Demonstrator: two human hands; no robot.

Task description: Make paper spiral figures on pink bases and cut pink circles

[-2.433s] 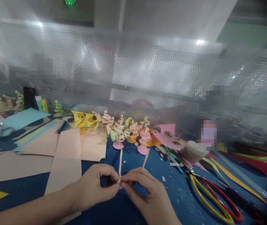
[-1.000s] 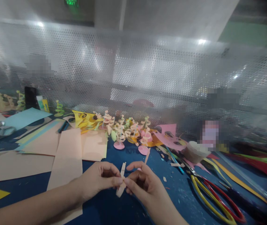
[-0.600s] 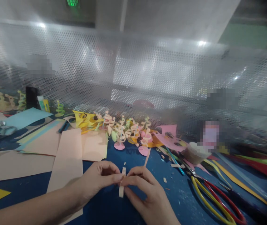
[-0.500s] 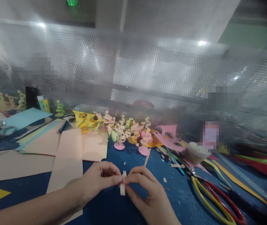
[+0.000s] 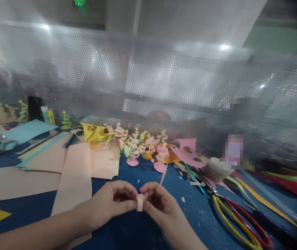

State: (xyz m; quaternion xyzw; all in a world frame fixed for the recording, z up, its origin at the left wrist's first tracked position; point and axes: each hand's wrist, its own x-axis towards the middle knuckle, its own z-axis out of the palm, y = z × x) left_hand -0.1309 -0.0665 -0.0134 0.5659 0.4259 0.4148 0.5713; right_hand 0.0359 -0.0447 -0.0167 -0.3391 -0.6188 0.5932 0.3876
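A small pale paper strip (image 5: 139, 204), curled into a loop, is pinched between my two hands above the blue tabletop. My left hand (image 5: 114, 199) grips its left side with thumb and fingertips. From the other side my right hand (image 5: 161, 205) holds it between thumb and forefinger; part of the loop is hidden by the fingers. Just beyond my right hand lies a narrow pink paper strip (image 5: 163, 175). A long pale paper sheet (image 5: 74, 177) passes beneath my left forearm.
Curled paper figures (image 5: 138, 144) stand behind my hands. Scissors (image 5: 231, 215) with red and yellow handles lie at right, near a white cup (image 5: 218, 169). Another pair of scissors (image 5: 1, 144) is at left. A perforated metal screen (image 5: 150, 83) rises at the back.
The strip, which stuck out above and below my fingers, is now bent into a small loop. My right hand's fingers have shifted and lifted slightly around it.
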